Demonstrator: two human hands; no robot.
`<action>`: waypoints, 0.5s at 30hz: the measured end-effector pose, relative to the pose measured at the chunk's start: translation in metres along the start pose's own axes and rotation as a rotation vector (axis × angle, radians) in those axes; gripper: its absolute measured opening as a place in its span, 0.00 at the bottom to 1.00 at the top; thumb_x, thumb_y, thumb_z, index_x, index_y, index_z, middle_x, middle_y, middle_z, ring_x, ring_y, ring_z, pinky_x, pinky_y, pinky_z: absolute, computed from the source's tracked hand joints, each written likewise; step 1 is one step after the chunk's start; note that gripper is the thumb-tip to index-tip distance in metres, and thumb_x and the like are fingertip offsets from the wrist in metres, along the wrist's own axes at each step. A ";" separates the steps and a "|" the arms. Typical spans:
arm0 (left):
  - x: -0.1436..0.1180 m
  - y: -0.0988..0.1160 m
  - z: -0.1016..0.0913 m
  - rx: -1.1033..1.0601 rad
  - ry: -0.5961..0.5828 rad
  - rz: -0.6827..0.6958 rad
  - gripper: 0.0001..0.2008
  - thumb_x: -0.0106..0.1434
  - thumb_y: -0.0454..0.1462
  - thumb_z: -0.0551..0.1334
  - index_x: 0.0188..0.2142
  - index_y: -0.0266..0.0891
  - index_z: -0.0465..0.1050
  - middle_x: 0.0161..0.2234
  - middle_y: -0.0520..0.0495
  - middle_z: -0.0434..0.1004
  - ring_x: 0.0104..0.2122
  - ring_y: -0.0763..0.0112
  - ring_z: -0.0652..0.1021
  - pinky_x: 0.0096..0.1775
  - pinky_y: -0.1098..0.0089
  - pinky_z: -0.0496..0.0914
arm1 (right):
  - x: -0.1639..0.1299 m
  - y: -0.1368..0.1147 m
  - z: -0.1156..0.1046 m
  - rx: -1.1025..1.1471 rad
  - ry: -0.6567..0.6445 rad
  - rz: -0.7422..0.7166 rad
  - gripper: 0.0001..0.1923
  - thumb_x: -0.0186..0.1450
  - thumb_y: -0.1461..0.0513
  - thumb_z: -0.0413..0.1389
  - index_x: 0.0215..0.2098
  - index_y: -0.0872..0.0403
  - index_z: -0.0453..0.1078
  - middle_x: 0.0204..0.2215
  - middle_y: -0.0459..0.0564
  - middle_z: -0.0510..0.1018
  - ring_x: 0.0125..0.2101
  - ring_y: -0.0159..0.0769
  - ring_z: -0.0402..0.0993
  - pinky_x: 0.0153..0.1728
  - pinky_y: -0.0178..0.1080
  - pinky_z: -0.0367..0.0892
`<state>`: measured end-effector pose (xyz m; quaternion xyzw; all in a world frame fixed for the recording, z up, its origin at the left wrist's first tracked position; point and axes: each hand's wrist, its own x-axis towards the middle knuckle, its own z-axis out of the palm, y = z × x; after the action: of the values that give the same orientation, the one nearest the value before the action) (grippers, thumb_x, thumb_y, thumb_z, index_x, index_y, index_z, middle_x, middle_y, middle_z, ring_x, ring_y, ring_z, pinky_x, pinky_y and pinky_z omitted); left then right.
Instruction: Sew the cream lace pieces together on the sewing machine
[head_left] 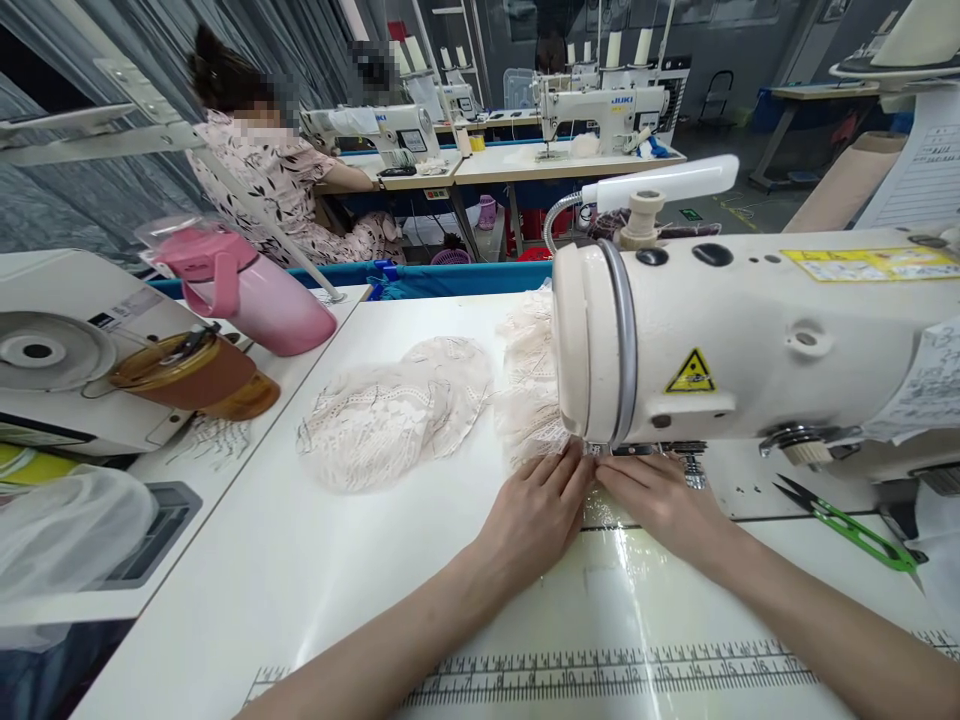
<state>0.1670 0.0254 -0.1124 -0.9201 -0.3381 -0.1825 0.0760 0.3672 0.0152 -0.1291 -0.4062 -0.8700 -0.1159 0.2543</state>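
**Both hands at the needle, lace running off to the left**

White bench (pixel 300 560) in a sewing workshop: left hand (pixel 536 510) and right hand (pixel 660 505) lie flat, fingertips meeting on thin lace fabric (pixel 529 400) under the sewing machine (pixel 750 340) head, pressing rather than clasping. Lace trails back-left; left hand sits nearer it.

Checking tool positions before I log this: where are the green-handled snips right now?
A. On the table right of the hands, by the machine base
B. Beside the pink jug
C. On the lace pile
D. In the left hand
A: the green-handled snips lie on the table right of the right hand, untouched.
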 end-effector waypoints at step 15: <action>0.001 0.005 0.000 0.001 -0.003 -0.028 0.17 0.69 0.35 0.50 0.54 0.31 0.67 0.52 0.35 0.72 0.49 0.57 0.76 0.46 0.59 0.72 | 0.011 0.010 -0.010 0.058 0.062 0.104 0.16 0.69 0.64 0.45 0.39 0.47 0.74 0.31 0.43 0.80 0.28 0.32 0.73 0.35 0.37 0.68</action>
<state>0.1713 0.0218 -0.1117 -0.9154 -0.3514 -0.1820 0.0735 0.3720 0.0245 -0.1149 -0.4395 -0.8425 -0.0895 0.2984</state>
